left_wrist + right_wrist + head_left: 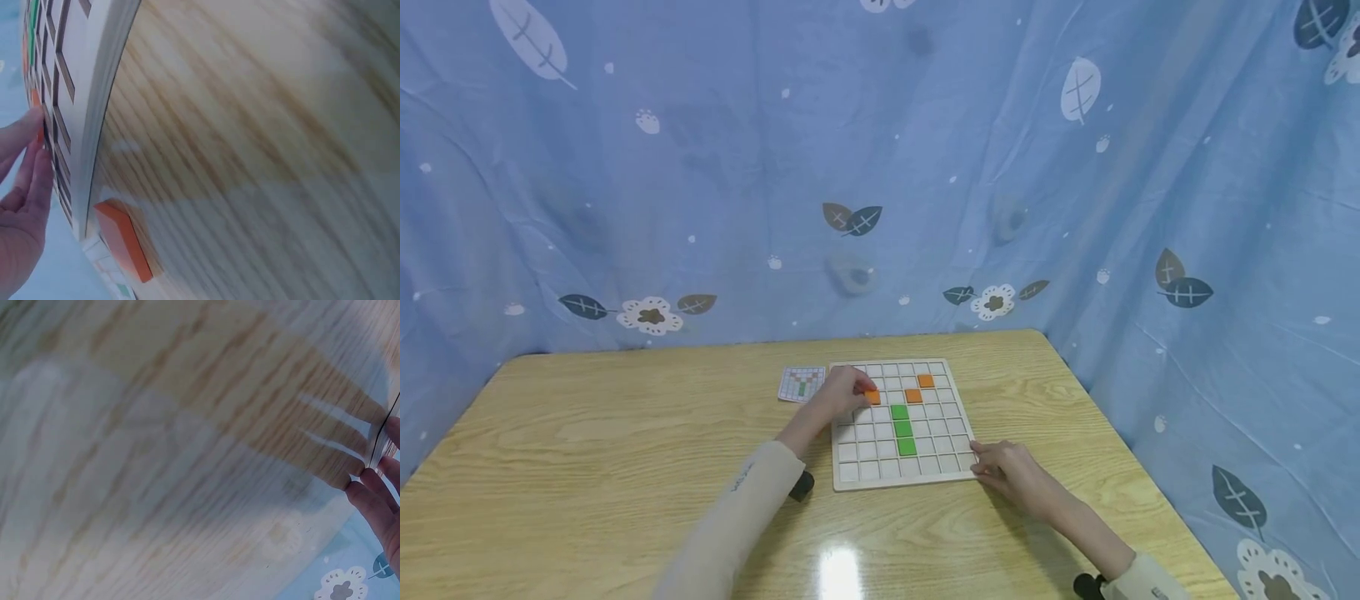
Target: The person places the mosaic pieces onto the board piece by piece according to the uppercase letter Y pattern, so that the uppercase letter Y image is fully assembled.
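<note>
A white grid board [847,472] lies flat on the table. With its fingertips my left hand [844,390] pinches an orange square tile [872,397] over the upper left squares; in the left wrist view that tile [35,99] is partly hidden by the fingers. Two orange tiles, an upper one [926,381] and a lower one [913,396], sit diagonally in the board's upper right half. Below them three green tiles [903,429] form a column. My right hand [1009,471] touches the board's right edge near the lower corner, its fingers spread and fairly straight.
A small printed card [801,384] with a coloured grid pattern lies left of the board. Another orange tile [125,242] is on the wooden table [625,467] beside the card in the left wrist view. A blue patterned curtain [737,167] hangs behind and to the right.
</note>
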Demonstrator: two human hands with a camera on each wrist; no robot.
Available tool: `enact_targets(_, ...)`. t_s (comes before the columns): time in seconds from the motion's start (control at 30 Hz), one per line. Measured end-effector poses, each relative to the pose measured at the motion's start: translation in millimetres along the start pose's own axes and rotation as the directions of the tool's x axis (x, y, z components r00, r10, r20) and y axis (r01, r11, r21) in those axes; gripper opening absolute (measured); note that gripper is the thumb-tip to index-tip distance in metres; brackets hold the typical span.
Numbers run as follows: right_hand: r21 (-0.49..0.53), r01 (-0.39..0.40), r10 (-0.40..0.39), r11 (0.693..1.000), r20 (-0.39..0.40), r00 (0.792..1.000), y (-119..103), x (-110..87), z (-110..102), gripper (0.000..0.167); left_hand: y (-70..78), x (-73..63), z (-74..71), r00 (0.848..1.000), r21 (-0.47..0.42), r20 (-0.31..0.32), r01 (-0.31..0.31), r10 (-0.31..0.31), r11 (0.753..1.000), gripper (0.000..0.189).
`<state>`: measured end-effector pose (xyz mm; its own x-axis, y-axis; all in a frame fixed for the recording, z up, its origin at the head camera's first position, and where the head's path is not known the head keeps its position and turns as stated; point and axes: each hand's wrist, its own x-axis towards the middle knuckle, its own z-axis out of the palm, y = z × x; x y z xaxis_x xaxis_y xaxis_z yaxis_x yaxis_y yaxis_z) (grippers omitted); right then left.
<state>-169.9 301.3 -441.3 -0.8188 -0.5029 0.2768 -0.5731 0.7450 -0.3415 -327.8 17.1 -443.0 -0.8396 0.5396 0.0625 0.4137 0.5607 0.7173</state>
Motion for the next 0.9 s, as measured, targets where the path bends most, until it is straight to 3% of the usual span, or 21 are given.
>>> enact_targets(0.47, 0.016, -0.017, 0.017, 1.000, 0.003, 1.000, 1, -3.0, 3, 0.013, 7.8, 2.2, 9.5, 0.998, -0.047, -0.022, 0.052, -0.053, 0.998, 0.021)
enact_targets(0.73, 0.004, -0.017, 0.017, 1.000, -0.003, 1.000, 3, -2.4, 3, 0.014, 15.1, 4.6, 8.1, 0.994, -0.070, 0.004, 0.107, -0.107, 0.992, 0.022)
enact_targets(0.9, 0.001, -0.014, 0.014, 1.000, -0.003, 1.000, 3, -2.2, 4, 0.013, 12.4, 5.8, 9.1, 0.995, -0.044, 0.008, 0.097, -0.097, 0.994, 0.022)
